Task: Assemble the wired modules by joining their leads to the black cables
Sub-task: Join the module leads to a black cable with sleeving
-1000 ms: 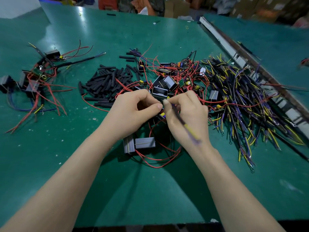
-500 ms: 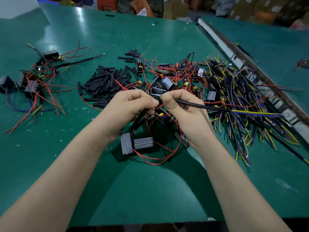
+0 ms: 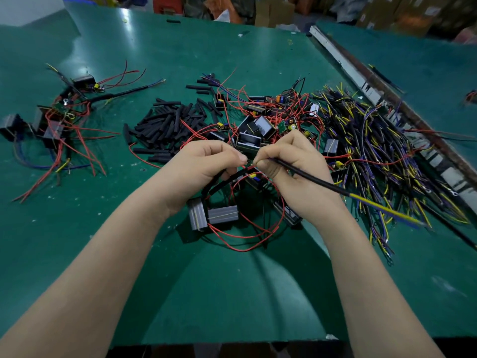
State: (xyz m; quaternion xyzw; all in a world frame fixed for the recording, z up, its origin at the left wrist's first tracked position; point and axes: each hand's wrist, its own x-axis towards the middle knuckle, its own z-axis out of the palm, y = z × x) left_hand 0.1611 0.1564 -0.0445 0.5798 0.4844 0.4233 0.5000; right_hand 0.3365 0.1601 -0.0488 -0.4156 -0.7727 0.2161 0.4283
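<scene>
The left hand [image 3: 204, 166] pinches a red wire [image 3: 244, 167]; the right hand [image 3: 291, 164] pinches the black cable [image 3: 309, 178], tips nearly touching.

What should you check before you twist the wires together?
1. Right hand pinches the black cable: ok.
2. Left hand pinches the red lead: ok.
3. Wire ends meet between the fingertips: cannot tell, too small.
4. Module rests on the table: ok.
5. Red lead free of the other modules: cannot tell, it loops among them.
</scene>
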